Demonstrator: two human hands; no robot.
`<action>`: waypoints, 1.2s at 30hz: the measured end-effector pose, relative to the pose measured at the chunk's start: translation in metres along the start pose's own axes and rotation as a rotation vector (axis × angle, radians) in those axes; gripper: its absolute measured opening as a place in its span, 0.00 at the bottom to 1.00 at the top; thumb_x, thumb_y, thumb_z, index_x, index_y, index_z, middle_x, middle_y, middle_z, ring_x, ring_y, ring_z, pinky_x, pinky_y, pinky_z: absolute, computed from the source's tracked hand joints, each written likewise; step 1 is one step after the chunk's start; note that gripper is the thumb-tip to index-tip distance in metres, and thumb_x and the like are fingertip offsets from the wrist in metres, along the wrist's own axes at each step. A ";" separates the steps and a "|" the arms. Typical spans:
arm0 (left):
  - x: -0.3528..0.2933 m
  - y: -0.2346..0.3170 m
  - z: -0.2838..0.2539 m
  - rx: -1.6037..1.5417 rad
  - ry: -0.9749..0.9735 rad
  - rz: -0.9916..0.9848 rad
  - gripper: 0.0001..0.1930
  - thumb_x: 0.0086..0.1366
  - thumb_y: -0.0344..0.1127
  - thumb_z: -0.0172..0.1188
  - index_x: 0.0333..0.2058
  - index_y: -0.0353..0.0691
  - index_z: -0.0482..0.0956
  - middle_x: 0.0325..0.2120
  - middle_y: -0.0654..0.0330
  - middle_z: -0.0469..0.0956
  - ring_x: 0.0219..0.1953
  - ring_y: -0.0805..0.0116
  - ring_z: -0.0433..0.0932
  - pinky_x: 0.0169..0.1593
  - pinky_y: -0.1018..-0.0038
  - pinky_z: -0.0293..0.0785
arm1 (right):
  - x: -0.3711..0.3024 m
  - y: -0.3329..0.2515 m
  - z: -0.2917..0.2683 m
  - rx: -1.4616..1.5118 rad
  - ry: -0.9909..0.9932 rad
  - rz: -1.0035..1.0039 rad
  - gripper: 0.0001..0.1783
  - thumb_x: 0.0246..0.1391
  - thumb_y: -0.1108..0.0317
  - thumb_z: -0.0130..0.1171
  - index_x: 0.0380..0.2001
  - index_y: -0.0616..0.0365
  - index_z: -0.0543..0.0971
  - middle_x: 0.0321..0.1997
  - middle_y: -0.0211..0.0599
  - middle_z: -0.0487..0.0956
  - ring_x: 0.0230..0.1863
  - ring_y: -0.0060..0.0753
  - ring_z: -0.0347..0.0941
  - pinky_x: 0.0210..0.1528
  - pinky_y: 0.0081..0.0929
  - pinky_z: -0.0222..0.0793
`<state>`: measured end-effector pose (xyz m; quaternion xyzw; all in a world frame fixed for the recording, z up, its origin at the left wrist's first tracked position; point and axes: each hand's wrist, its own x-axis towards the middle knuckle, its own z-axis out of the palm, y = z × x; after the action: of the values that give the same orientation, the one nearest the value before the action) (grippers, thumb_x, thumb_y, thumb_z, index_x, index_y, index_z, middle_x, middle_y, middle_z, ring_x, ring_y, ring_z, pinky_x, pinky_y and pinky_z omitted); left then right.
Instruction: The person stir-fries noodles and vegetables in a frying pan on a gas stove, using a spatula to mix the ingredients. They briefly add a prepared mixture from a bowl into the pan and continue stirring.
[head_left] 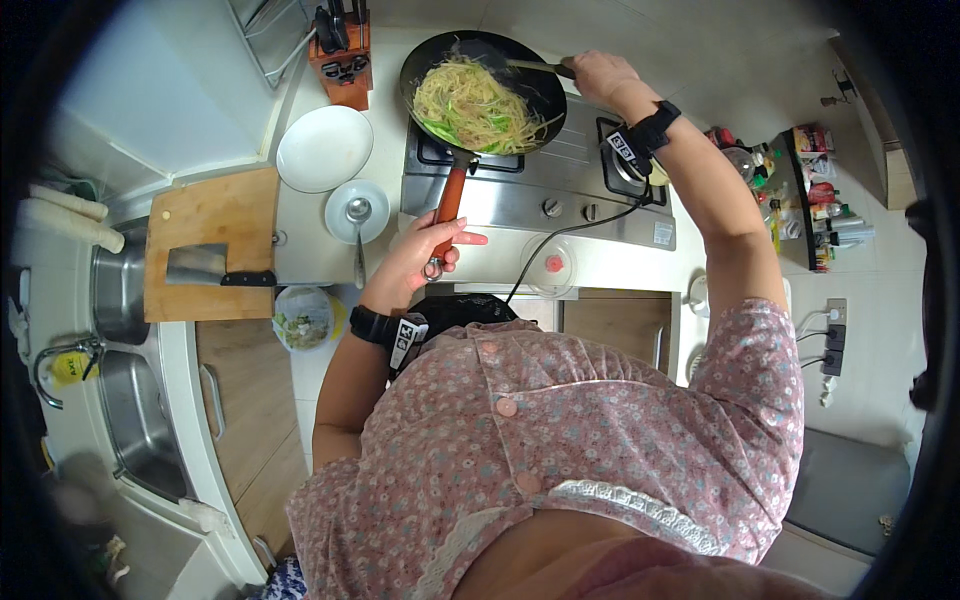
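Note:
A black wok (pixel 548 98) sits tilted over the stove's left burner. Thin pale shreds with green strips (pixel 468 105) fill its left and middle part. My left hand (pixel 405 258) is closed around the end of the wok's reddish-brown handle (pixel 452 195), one finger sticking out to the right. At the wok's far right rim, my right hand (pixel 603 77) grips a spatula (pixel 535 66). The spatula's shaft reaches in over the wok; its working end is hard to make out among the food.
The steel stove (pixel 500 205) has a second burner (pixel 628 165) at right. Left of it are a white plate (pixel 325 150), a bowl (pixel 340 215) with a spoon (pixel 358 225), a knife block (pixel 345 75), and a cutting board (pixel 220 215) bearing a cleaver (pixel 200 265). A cable (pixel 560 232) crosses the stove front.

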<state>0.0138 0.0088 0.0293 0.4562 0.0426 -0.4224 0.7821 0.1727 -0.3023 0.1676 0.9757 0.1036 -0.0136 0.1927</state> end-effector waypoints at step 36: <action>0.001 0.002 -0.011 -0.029 0.021 0.075 0.15 0.67 0.39 0.54 0.48 0.40 0.66 0.42 0.46 0.79 0.15 0.86 0.63 0.12 0.90 0.54 | -0.002 0.035 -0.079 0.155 -0.805 -0.157 0.13 0.49 0.65 0.55 0.38 0.51 0.83 0.33 0.46 0.81 0.34 0.49 0.79 0.33 0.39 0.74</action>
<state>0.0196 0.0165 0.0237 0.4504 0.0398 -0.3873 0.8035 0.1767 -0.3042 0.2533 0.8934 0.0925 -0.4161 0.1420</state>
